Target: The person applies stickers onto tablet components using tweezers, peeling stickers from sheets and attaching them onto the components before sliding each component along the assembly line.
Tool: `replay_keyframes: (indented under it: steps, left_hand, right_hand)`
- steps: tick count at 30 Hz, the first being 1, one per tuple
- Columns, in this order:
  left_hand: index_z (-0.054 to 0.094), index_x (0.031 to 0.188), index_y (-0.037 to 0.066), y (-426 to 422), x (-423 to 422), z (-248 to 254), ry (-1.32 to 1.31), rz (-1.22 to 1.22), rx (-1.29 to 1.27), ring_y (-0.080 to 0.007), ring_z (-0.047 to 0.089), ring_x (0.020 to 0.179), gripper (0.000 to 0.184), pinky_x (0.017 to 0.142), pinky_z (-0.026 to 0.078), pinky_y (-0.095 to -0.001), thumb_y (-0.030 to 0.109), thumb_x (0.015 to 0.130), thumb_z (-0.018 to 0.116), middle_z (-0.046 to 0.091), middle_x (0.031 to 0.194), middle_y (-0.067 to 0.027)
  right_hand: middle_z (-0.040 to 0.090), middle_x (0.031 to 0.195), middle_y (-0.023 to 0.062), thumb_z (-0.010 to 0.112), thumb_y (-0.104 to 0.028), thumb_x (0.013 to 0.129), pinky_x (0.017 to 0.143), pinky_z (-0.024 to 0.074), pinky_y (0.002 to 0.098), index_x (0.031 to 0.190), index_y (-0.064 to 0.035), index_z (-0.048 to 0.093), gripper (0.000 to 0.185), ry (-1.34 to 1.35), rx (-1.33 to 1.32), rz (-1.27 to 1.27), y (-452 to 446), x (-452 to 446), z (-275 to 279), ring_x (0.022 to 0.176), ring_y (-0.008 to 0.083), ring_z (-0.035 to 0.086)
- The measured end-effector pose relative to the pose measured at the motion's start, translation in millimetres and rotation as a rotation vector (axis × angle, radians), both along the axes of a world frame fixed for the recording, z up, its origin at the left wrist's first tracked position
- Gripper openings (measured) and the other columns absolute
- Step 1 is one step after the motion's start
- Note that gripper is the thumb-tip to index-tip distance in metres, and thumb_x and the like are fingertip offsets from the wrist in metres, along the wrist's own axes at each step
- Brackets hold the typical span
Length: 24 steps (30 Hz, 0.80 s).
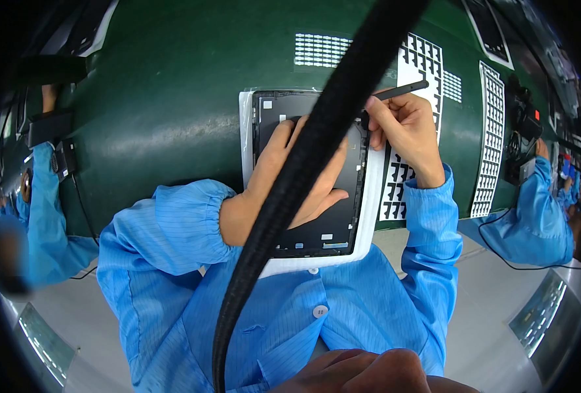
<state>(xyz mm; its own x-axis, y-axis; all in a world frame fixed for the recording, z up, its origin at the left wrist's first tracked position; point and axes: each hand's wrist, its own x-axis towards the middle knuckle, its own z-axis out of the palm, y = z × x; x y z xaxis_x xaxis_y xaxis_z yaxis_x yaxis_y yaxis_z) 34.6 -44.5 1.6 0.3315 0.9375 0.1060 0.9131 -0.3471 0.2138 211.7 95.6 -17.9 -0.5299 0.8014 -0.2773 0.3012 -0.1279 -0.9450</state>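
Observation:
A dark, shallow tablet housing [313, 239] with small white and blue patches lies before me on a white foam sheet [375, 190]. Across the housing rests my left hand [257, 177], open, thumb stretched out to the right; a black strap [323, 137] crossing the view hides part of its fingers. My right hand [405, 128] is closed on a slim dark stick-like tool [405, 90] at the housing's upper right edge. The tool's tip by the housing is hidden behind the strap and fingers.
Sheets of black die-cut stickers [428, 56] lie partly under my right hand, and another sticker strip [489, 144] lies further right. A clear sheet of small white labels [320, 50] is beyond the housing on the green mat [172, 78]. Blue-sleeved co-workers [539, 216] sit at both sides.

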Motion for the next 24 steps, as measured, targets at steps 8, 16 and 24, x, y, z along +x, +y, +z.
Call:
replay_keyframes:
  steps: [8,16,24]
  left_hand:
    - [0.062,0.125,0.001,-2,1,1,0.024,-0.003,-0.042,-0.0345,0.053,0.108,0.078,0.087,0.047,-0.0408,0.051,0.068,0.078,0.055,0.124,-0.0228]
    - [0.061,0.124,-0.002,9,-9,4,-0.143,0.010,0.000,-0.0291,0.053,0.101,0.080,0.082,0.046,-0.0396,0.052,0.067,0.079,0.056,0.117,-0.0170]
    - [0.060,0.123,-0.005,16,-7,-4,-0.099,0.013,0.089,-0.0267,0.052,0.097,0.083,0.081,0.044,-0.0371,0.053,0.067,0.079,0.055,0.110,-0.0132]
  right_hand:
    - [0.062,0.061,0.0060,0.070,-0.021,0.094,0.040,0.0447,0.0212,0.089,0.0084,0.067,0.029,0.001,-0.006,0.007,1,-1,0,0.045,0.0091,0.058]
    - [0.062,0.061,0.0065,0.070,-0.019,0.094,0.040,0.0446,0.0211,0.091,0.0094,0.066,0.029,0.000,-0.017,0.001,0,-2,1,0.045,0.0091,0.058]
    - [0.065,0.064,0.0072,0.070,-0.017,0.094,0.042,0.0457,0.0212,0.095,0.0105,0.065,0.028,0.001,0.004,-0.019,-4,-3,3,0.048,0.0084,0.059]
